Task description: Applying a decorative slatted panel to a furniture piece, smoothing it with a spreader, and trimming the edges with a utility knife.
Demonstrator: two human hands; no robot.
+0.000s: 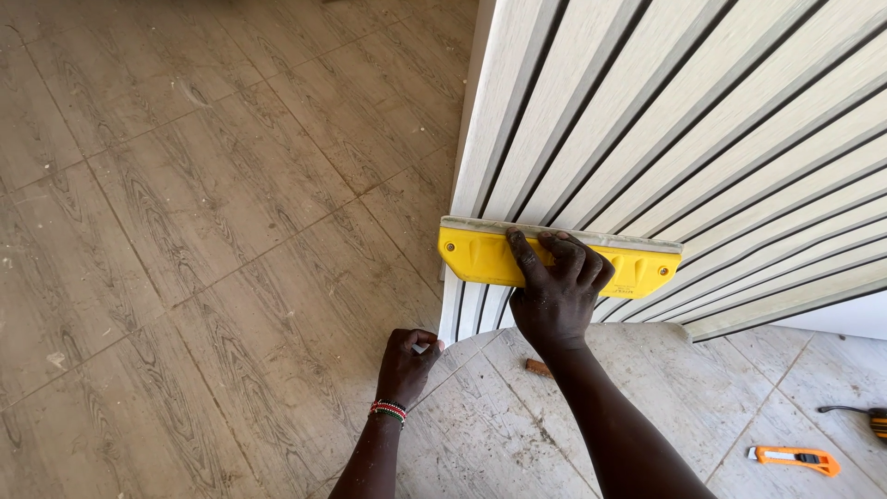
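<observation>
My right hand grips a long yellow block-shaped tool and presses it flat across a pale fluted slat panel with dark grooves. My left hand, with a beaded band on the wrist, closes on the panel's lower left corner near the floor. The yellow tool lies crosswise over the slats, close to the panel's lower end.
Wood-look floor tiles spread to the left and below. An orange utility knife lies on the floor at lower right, with a yellow and black tool just beyond it. A small brown scrap sits by my right forearm.
</observation>
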